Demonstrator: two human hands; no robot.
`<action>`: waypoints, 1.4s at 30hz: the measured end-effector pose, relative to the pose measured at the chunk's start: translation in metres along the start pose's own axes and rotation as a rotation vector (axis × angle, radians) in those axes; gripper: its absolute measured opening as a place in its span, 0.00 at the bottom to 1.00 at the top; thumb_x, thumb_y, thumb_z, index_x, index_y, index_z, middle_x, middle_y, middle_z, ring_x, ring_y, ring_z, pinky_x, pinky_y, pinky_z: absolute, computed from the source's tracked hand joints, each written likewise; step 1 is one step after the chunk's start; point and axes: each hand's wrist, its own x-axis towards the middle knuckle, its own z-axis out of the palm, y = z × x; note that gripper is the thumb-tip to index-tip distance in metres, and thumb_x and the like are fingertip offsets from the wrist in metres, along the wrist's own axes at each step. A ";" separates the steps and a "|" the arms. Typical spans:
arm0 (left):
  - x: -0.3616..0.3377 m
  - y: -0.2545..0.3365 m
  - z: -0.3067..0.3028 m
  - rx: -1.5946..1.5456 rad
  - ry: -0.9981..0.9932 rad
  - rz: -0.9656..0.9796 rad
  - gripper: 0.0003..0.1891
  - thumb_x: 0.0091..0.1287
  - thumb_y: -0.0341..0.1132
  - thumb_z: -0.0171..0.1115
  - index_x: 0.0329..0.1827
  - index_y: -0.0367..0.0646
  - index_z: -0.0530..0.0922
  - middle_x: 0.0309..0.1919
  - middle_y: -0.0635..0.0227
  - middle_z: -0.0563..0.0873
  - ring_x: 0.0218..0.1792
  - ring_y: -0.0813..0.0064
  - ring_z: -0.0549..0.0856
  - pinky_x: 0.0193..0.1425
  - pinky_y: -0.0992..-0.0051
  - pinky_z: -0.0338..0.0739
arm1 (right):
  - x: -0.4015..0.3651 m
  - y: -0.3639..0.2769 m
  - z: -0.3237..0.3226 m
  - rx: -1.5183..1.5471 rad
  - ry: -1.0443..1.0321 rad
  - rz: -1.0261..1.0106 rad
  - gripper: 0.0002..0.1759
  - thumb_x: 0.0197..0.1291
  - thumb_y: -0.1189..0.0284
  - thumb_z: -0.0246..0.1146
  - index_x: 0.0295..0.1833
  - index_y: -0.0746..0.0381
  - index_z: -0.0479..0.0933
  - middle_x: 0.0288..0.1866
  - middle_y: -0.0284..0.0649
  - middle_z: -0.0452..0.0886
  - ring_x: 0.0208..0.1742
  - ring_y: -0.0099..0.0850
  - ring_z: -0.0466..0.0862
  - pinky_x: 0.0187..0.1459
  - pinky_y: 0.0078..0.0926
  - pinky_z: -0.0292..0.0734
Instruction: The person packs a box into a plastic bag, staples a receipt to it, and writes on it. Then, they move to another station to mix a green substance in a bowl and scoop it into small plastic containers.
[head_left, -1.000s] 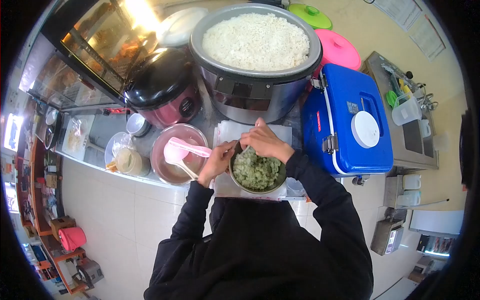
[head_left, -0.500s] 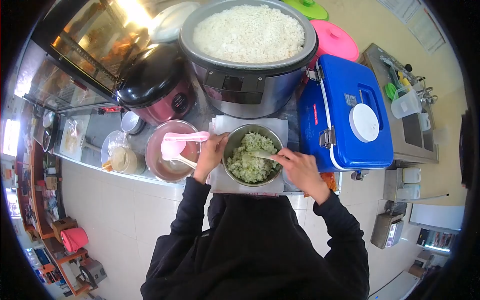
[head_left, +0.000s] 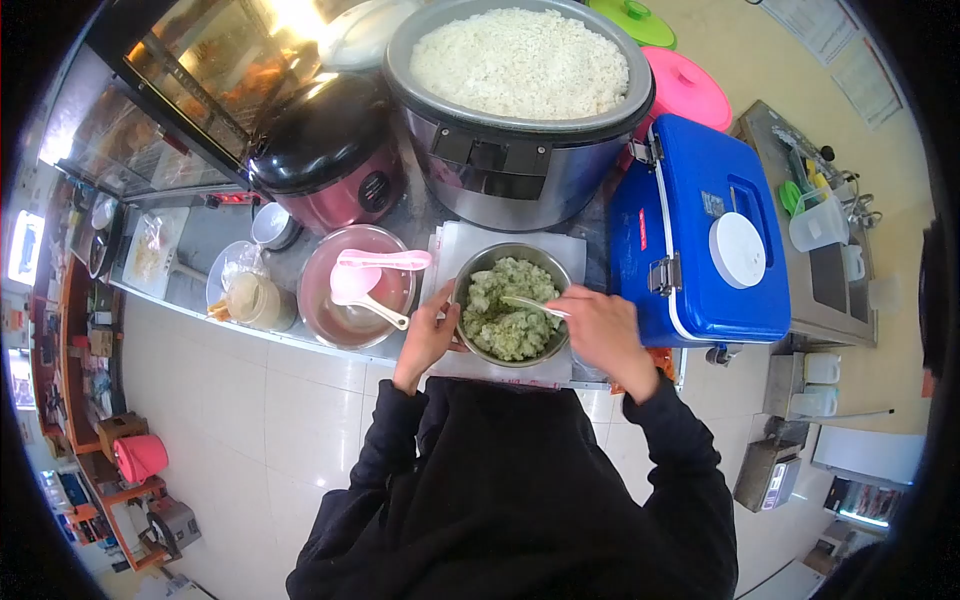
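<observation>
A steel bowl (head_left: pixel 468 340) of rice mixed with green bits (head_left: pixel 515 330) stands on white paper (head_left: pixel 575 255) at the counter's front edge. My left hand (head_left: pixel 430 335) grips the bowl's left rim. In my right hand (head_left: pixel 603 330) is the handle of a pale spoon (head_left: pixel 535 305), whose tip is down in the green rice. Left of the bowl is a pink basin (head_left: pixel 312 290) with pink scoops (head_left: pixel 355 285) lying across it. Behind the bowl stands a large cooker (head_left: pixel 500 185) full of white rice (head_left: pixel 520 65).
A blue cooler box (head_left: pixel 690 300) with a white round lid (head_left: pixel 737 250) borders the bowl on the right. A closed dark-red cooker (head_left: pixel 345 190), a glass display case (head_left: pixel 180 90) and a jar (head_left: pixel 255 300) are at the left. A sink (head_left: pixel 828 270) is at the far right.
The view has shifted slightly. My right hand has turned over the bowl and the spoon lies at a different angle in the rice. My left hand sits a little lower on the rim.
</observation>
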 end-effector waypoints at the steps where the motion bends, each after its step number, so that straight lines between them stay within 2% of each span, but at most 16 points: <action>1: -0.002 -0.002 0.000 0.041 0.008 -0.017 0.25 0.75 0.27 0.48 0.75 0.36 0.60 0.50 0.55 0.80 0.31 0.68 0.89 0.29 0.71 0.89 | -0.006 -0.004 -0.015 -0.004 -0.037 0.007 0.17 0.53 0.79 0.58 0.44 0.51 0.87 0.39 0.28 0.84 0.33 0.38 0.85 0.33 0.39 0.77; 3: -0.001 -0.001 0.000 -0.039 -0.026 -0.070 0.27 0.74 0.25 0.46 0.76 0.40 0.55 0.55 0.53 0.78 0.34 0.63 0.89 0.31 0.68 0.90 | -0.023 -0.011 -0.029 -0.012 -0.107 0.020 0.17 0.53 0.78 0.58 0.44 0.50 0.87 0.38 0.28 0.83 0.32 0.38 0.85 0.32 0.39 0.77; 6: -0.002 0.003 0.006 -0.396 -0.154 -0.183 0.34 0.71 0.21 0.42 0.79 0.48 0.45 0.63 0.51 0.74 0.41 0.56 0.89 0.35 0.62 0.92 | -0.023 -0.011 0.049 -0.073 -0.013 -0.023 0.16 0.56 0.78 0.57 0.44 0.52 0.86 0.38 0.31 0.81 0.29 0.38 0.85 0.31 0.39 0.77; 9: -0.002 0.006 0.014 -0.434 -0.085 -0.115 0.34 0.70 0.20 0.42 0.79 0.47 0.46 0.62 0.52 0.75 0.43 0.55 0.88 0.35 0.63 0.92 | -0.013 -0.018 0.073 -0.149 -0.011 0.000 0.16 0.58 0.77 0.55 0.46 0.53 0.85 0.38 0.32 0.79 0.31 0.38 0.85 0.32 0.38 0.78; 15: -0.019 0.006 0.009 -0.304 -0.020 -0.029 0.35 0.68 0.17 0.42 0.79 0.43 0.47 0.56 0.51 0.80 0.42 0.55 0.88 0.34 0.63 0.92 | -0.029 -0.045 -0.008 -0.092 0.116 0.069 0.15 0.56 0.77 0.58 0.45 0.52 0.86 0.35 0.32 0.78 0.30 0.35 0.84 0.31 0.35 0.77; 16: -0.027 0.019 0.008 -0.369 -0.023 -0.067 0.35 0.67 0.17 0.41 0.79 0.43 0.48 0.56 0.51 0.80 0.43 0.54 0.88 0.33 0.63 0.92 | -0.030 -0.047 -0.010 -0.117 0.012 0.084 0.16 0.54 0.77 0.60 0.47 0.53 0.85 0.37 0.32 0.78 0.35 0.35 0.84 0.31 0.34 0.76; 20: -0.046 0.068 -0.007 -0.194 -0.075 -0.005 0.34 0.67 0.18 0.40 0.79 0.42 0.51 0.56 0.53 0.80 0.41 0.56 0.89 0.31 0.64 0.91 | -0.033 -0.059 -0.009 -0.191 0.009 -0.059 0.21 0.51 0.77 0.63 0.53 0.53 0.82 0.44 0.32 0.76 0.46 0.34 0.80 0.32 0.32 0.77; 23: -0.052 0.130 -0.023 -0.117 -0.151 0.104 0.32 0.68 0.19 0.40 0.78 0.40 0.54 0.54 0.52 0.82 0.38 0.60 0.89 0.29 0.66 0.91 | -0.044 -0.075 -0.088 -0.158 0.129 -0.150 0.15 0.52 0.75 0.62 0.48 0.58 0.82 0.40 0.33 0.77 0.40 0.32 0.80 0.35 0.31 0.81; 25: -0.052 0.181 -0.027 -0.105 -0.218 0.065 0.31 0.68 0.20 0.41 0.77 0.38 0.55 0.53 0.52 0.83 0.37 0.64 0.90 0.28 0.69 0.91 | -0.055 -0.076 -0.126 -0.205 0.258 -0.162 0.15 0.51 0.75 0.64 0.46 0.57 0.82 0.39 0.30 0.78 0.39 0.29 0.79 0.34 0.29 0.79; 27: -0.037 0.212 -0.017 -0.138 -0.238 0.182 0.30 0.69 0.21 0.43 0.76 0.36 0.57 0.52 0.53 0.83 0.35 0.68 0.89 0.26 0.71 0.90 | -0.060 -0.066 -0.155 -0.322 0.434 -0.180 0.13 0.50 0.74 0.64 0.44 0.56 0.83 0.38 0.28 0.79 0.38 0.27 0.78 0.34 0.26 0.76; 29: -0.016 0.246 0.008 -0.163 -0.275 0.284 0.26 0.70 0.23 0.47 0.73 0.34 0.63 0.55 0.57 0.82 0.44 0.73 0.86 0.38 0.75 0.86 | -0.058 -0.051 -0.184 -0.449 0.588 -0.141 0.11 0.50 0.73 0.64 0.41 0.55 0.84 0.36 0.28 0.80 0.38 0.28 0.78 0.36 0.27 0.73; 31: 0.011 0.271 0.042 -0.262 -0.337 0.352 0.24 0.71 0.23 0.46 0.71 0.33 0.65 0.54 0.55 0.82 0.44 0.68 0.86 0.41 0.72 0.86 | -0.048 -0.028 -0.211 -0.534 0.688 -0.082 0.09 0.52 0.74 0.63 0.39 0.54 0.85 0.36 0.29 0.80 0.39 0.31 0.78 0.42 0.31 0.71; 32: 0.028 0.279 0.061 -0.347 -0.403 0.380 0.25 0.71 0.22 0.44 0.73 0.33 0.61 0.50 0.49 0.83 0.34 0.59 0.89 0.30 0.65 0.91 | -0.041 -0.010 -0.220 -0.581 0.738 -0.068 0.09 0.53 0.75 0.63 0.39 0.54 0.85 0.36 0.30 0.81 0.40 0.33 0.79 0.45 0.34 0.70; 35: 0.077 0.290 0.118 -0.453 -0.435 0.401 0.24 0.70 0.21 0.42 0.71 0.30 0.59 0.48 0.37 0.81 0.38 0.42 0.88 0.33 0.60 0.92 | -0.022 0.059 -0.229 -0.610 0.754 0.023 0.10 0.55 0.75 0.63 0.41 0.53 0.85 0.37 0.31 0.81 0.44 0.35 0.79 0.48 0.37 0.69; 40: 0.104 0.290 0.154 -0.482 -0.378 0.417 0.21 0.71 0.22 0.42 0.66 0.22 0.63 0.51 0.38 0.81 0.41 0.44 0.88 0.37 0.60 0.92 | -0.016 0.100 -0.219 -0.587 0.766 0.030 0.12 0.57 0.76 0.64 0.46 0.55 0.85 0.40 0.34 0.81 0.47 0.37 0.79 0.49 0.36 0.69; 42: 0.093 0.285 0.143 -0.489 -0.419 0.376 0.21 0.72 0.23 0.41 0.66 0.23 0.64 0.51 0.39 0.81 0.41 0.45 0.88 0.37 0.60 0.92 | -0.027 0.086 -0.220 -0.525 0.791 -0.064 0.15 0.51 0.80 0.63 0.45 0.56 0.84 0.41 0.36 0.81 0.48 0.40 0.79 0.50 0.39 0.69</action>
